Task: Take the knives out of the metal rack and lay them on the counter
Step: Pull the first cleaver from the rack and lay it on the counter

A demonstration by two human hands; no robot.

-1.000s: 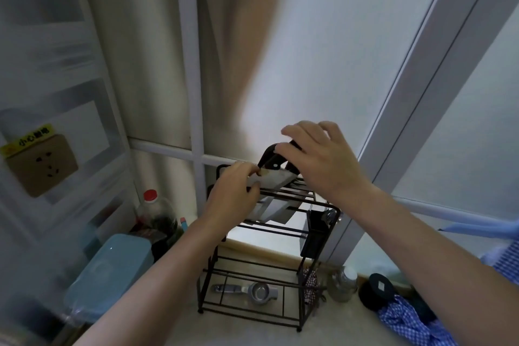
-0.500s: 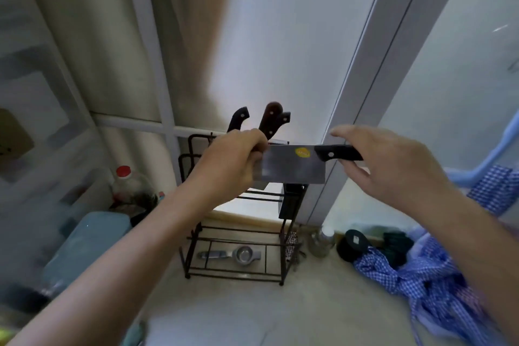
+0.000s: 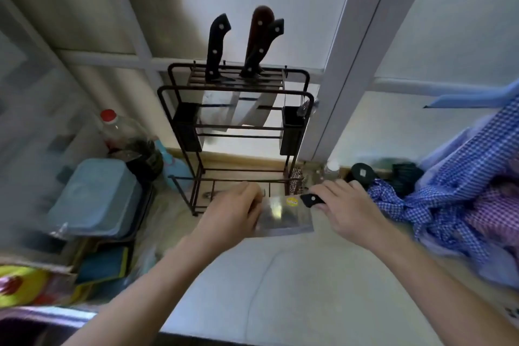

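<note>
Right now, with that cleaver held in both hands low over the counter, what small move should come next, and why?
Probably lower the cleaver the last bit and lay it flat on the counter, then let go. The left hand holds the blade end and the right hand the handle, just in front of the metal rack, where three knives still stand.
</note>
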